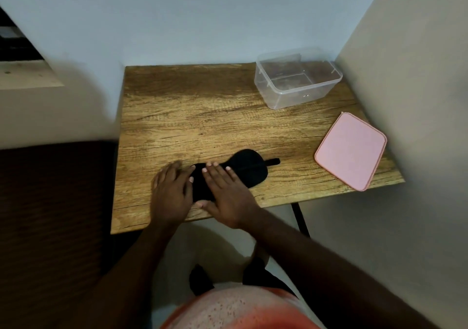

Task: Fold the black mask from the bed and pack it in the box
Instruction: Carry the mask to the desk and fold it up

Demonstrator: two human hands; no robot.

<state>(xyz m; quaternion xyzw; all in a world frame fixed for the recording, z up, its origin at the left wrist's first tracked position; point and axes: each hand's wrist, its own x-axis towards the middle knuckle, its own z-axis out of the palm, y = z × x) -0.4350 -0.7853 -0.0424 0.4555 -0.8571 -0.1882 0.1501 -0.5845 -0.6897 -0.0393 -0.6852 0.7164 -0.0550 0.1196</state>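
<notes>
Both hands, left hand (172, 189) and right hand (222, 189), press flat and open on the mask (243, 170), gripping nothing; folding unfinished, box (296, 80) beyond them unpacked.

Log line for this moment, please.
mask: flat on table | left hand, right hand: pressing it | box: open, empty | lid: off
</notes>
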